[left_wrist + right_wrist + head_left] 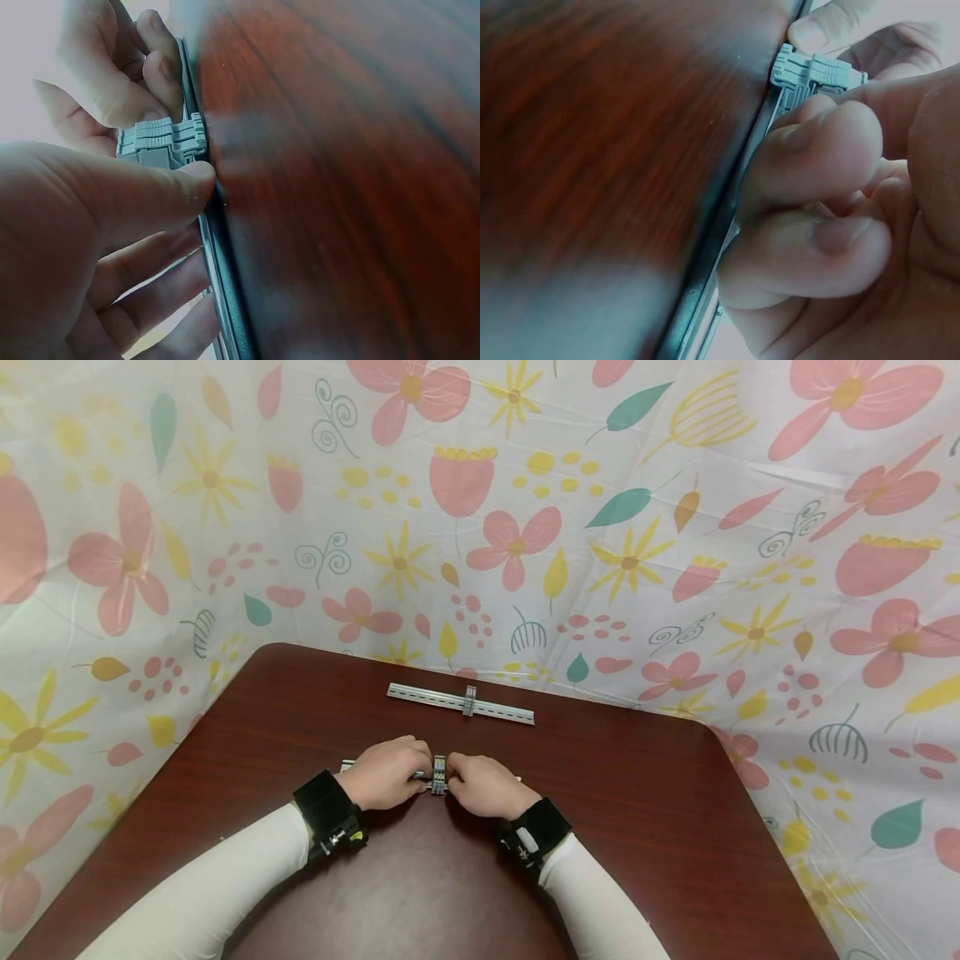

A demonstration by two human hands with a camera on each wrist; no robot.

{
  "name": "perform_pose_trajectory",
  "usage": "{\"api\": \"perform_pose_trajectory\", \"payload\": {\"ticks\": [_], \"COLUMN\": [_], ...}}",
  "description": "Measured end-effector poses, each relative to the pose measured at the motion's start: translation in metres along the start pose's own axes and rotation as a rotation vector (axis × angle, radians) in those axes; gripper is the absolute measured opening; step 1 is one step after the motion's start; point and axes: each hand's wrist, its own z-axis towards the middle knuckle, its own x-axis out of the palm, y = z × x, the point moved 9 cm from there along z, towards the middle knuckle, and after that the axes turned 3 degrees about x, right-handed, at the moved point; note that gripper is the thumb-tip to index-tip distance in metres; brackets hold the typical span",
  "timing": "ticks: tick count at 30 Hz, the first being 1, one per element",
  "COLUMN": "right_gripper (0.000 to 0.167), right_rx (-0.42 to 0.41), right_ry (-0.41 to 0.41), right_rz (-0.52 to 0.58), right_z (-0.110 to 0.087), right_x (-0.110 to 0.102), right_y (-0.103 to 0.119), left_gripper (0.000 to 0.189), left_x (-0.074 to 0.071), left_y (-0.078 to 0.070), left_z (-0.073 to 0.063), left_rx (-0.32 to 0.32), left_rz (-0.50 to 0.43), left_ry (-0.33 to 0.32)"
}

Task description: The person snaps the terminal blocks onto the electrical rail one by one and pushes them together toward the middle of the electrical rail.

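Note:
Between the two hands, a cluster of grey terminal blocks [439, 774] sits on a metal DIN rail [217, 277] near the middle of the table. My left hand [390, 772] holds the rail, its thumb [191, 184] at the block's near end and its fingers on the rail's other side. On the opposite side of the terminal blocks [161, 139], my right hand [487, 785] pinches at them with thumb and forefinger. Its other fingers [810, 255] are curled beside the rail [697, 322]. The hands hide most of the rail in the head view.
Farther back on the dark red table [637, 777] lies another slotted DIN rail [427, 695], with terminal blocks [469, 701] clipped near its middle. A floral curtain [525, 552] hangs along the table's back and sides.

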Motion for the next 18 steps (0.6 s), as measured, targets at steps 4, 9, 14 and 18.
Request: {"api": "perform_pose_trajectory", "payload": {"ticks": [4, 9, 14, 18], "right_gripper": [0.016, 0.014, 0.005, 0.008], "right_rx": [0.003, -0.006, -0.016, -0.009], "right_ry": [0.004, 0.005, 0.017, 0.031], "right_rz": [0.000, -0.006, 0.002, 0.013], "right_z": [-0.0006, -0.0005, -0.0011, -0.0037], "right_x": [0.0001, -0.0010, -0.0015, -0.0027], "right_y": [0.0016, 0.0032, 0.0004, -0.0026], "left_gripper": [0.010, 0.011, 0.010, 0.009], "left_x": [-0.0007, -0.0016, -0.0001, 0.0009], "left_y": [0.0001, 0.0002, 0.0006, 0.0006], "left_z": [-0.0002, -0.0005, -0.0005, 0.0002], "left_rx": [0.003, 0.005, -0.007, -0.025], "left_rz": [0.007, 0.013, 0.007, -0.002], "left_ry": [0.000, -0.001, 0.007, 0.021]}}
